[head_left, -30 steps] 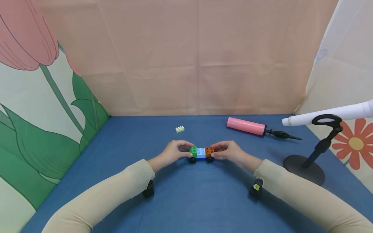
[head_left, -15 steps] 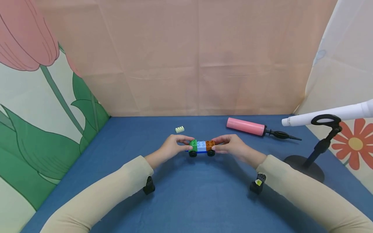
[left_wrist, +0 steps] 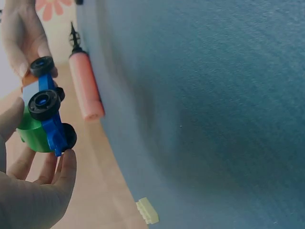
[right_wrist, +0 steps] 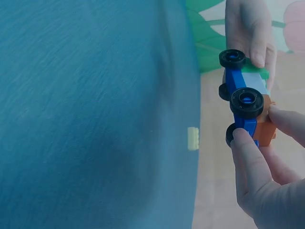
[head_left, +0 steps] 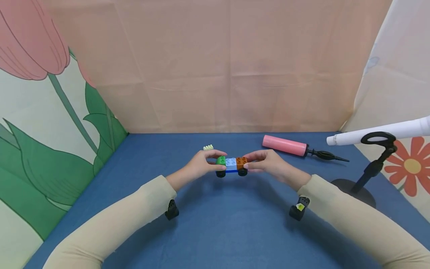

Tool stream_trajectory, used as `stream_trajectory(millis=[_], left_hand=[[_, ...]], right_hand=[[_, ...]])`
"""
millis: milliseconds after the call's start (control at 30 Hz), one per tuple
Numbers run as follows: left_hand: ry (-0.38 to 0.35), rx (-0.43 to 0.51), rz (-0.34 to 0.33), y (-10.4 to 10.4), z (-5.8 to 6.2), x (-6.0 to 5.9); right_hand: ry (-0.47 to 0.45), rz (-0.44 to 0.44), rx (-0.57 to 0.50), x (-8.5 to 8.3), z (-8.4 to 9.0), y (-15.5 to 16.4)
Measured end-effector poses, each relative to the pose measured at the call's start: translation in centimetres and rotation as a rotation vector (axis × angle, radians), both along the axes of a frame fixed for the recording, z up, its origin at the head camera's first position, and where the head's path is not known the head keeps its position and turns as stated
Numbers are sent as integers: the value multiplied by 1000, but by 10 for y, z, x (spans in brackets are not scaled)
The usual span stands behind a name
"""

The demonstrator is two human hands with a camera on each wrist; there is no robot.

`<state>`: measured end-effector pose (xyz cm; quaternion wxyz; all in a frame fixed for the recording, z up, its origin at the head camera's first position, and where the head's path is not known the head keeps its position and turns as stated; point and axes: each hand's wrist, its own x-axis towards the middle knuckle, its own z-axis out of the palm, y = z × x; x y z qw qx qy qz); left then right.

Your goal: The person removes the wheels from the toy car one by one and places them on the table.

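Observation:
A small brick car [head_left: 231, 166], with green, light blue and orange bricks on a blue wheeled base, hangs above the blue table [head_left: 215, 224] between both hands. My left hand [head_left: 201, 164] pinches its green end and my right hand [head_left: 265, 164] pinches its orange end. The left wrist view shows the brick car [left_wrist: 44, 117] from below, black wheels showing, with my left hand [left_wrist: 33, 191] around the green end. In the right wrist view the brick car [right_wrist: 245, 102] is gripped by my right hand [right_wrist: 267, 176] at the orange end.
A pale yellow brick [head_left: 208, 147] lies on the table just behind my left hand. A pink hand pump [head_left: 285, 145] lies at the back right. A black stand [head_left: 356, 186] holding a white tube [head_left: 379, 134] is at the right edge.
Both hands have lifted the brick car off the table and carried it a little farther away from me. The pale yellow brick is now partly hidden behind my left hand.

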<state>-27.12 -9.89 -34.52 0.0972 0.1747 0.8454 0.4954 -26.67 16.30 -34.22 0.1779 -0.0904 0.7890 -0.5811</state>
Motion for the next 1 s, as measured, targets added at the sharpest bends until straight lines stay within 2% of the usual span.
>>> stream_trajectory(millis=[300,533,1000], left_hand=[[11,-70,-89,6,12,1],[46,-134,-139,10,17,2],[96,-239,-154,16,21,2]], right_hand=[[9,23,1,3,13,-4],[-3,31,-15,5,19,-7],[-10,43,-7,6,26,-13]])
